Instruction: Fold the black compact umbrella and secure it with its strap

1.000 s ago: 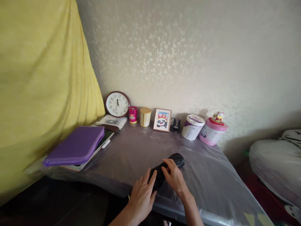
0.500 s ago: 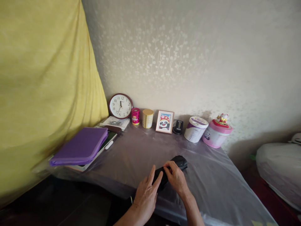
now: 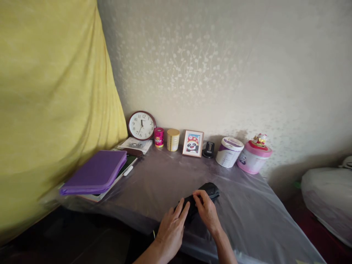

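Observation:
A long black pouch-like thing [image 3: 206,192] lies on the plastic-covered table [image 3: 247,209] near its front edge. My left hand [image 3: 172,231] rests flat on its near end, fingers stretched out along it. My right hand [image 3: 206,211] lies over its middle with the fingertips curled and pinched on the top of it. Its far end sticks out beyond my right hand. What the fingertips pinch is too small to make out.
Along the wall stand a round clock [image 3: 141,125], a red tin [image 3: 158,137], a yellow tin [image 3: 173,139], a panda picture frame [image 3: 193,143], a white tub [image 3: 228,152] and a pink tub [image 3: 253,157]. A purple folder [image 3: 96,172] lies at left by a yellow curtain [image 3: 49,102].
Both hands stay on the black thing. My right fingertips have curled more tightly on its top, and the view has shifted slightly.

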Demonstrator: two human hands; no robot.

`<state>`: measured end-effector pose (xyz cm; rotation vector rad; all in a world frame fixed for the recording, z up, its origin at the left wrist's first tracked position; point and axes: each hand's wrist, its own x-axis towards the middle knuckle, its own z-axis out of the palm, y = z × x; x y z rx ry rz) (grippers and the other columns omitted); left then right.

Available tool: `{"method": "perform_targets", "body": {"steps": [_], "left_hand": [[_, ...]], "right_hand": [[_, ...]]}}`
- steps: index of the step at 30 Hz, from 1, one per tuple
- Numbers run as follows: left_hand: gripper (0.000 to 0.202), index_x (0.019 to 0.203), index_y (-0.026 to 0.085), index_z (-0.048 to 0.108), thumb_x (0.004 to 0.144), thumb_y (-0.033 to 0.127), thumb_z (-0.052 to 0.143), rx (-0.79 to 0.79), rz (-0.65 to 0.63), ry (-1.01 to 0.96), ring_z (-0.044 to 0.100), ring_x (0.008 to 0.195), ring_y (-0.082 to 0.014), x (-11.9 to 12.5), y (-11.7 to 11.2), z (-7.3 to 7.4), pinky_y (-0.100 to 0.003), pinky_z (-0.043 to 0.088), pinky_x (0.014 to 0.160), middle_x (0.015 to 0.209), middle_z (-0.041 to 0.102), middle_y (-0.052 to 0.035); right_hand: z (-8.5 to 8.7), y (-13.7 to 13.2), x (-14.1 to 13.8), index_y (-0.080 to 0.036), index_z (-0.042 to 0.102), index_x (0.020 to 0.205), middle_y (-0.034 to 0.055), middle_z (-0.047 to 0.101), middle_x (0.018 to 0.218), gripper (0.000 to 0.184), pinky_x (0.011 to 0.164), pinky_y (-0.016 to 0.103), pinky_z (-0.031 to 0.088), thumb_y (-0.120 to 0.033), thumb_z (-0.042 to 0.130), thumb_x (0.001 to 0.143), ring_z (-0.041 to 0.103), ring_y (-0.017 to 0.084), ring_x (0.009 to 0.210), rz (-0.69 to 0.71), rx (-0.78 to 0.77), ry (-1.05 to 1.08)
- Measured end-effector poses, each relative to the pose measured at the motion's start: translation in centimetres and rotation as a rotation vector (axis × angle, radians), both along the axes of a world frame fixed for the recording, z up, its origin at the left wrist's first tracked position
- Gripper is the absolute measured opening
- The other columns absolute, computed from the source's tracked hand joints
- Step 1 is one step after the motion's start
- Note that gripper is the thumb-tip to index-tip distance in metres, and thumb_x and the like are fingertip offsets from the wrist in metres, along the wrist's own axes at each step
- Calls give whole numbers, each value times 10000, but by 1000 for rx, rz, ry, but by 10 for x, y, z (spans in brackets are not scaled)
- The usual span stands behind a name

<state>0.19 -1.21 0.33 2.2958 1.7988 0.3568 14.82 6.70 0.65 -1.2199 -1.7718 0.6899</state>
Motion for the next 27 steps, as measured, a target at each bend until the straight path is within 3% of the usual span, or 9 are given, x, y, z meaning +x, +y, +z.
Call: {"method": "perform_targets", "body": {"steps": [5,8,10,15,20,25,27], "left_hand": [[783,1416,251,115,722,43,411,6,3,-19,450,1156,-227,-2,1,-2,-355,401,949,1480,208,-34],[770,1416,250,111,730,61,407,24,-10,-41,454,1148,-217,-4,1,-3,-348,394,952,1482,201,-35],[756,1415,246,115,738,75,403,36,-15,-57,450,1151,-212,-5,1,-4,-348,383,963,1477,214,-40],[736,1416,246,104,757,99,395,52,-19,-71,436,1171,-217,-7,2,-6,-361,380,960,1468,234,-50],[755,1417,255,84,751,80,395,60,-18,-45,450,1155,-216,-6,2,-7,-363,386,948,1472,226,-45],[773,1416,257,75,744,64,404,49,-23,-2,466,1135,-224,-5,0,-6,-362,401,928,1478,214,-43],[774,1417,251,57,748,52,390,56,-23,11,466,1137,-227,-5,0,-7,-366,401,926,1481,206,-42]], "right_hand": [[9,-11,14,-188,584,852,20,594,773,288,609,246,465,-464,521,797,559,134,626,59,-209,279],[17,-20,39,-177,598,757,0,567,681,300,568,224,426,-464,525,800,492,109,560,97,-276,273],[20,-25,54,-170,606,733,5,569,672,326,555,224,412,-468,503,813,455,99,527,50,-281,245],[16,-30,59,-171,624,846,21,584,673,347,543,233,434,-487,487,808,488,125,542,-100,-194,178],[6,-28,41,-190,620,984,47,625,834,288,614,238,478,-375,451,842,562,133,634,16,-68,17],[1,-23,36,-184,511,1214,42,585,853,389,664,237,479,-220,398,843,567,129,694,0,92,-172],[1,-23,34,-197,505,1224,43,568,869,406,669,237,476,-179,378,839,562,127,698,13,109,-237]]}}
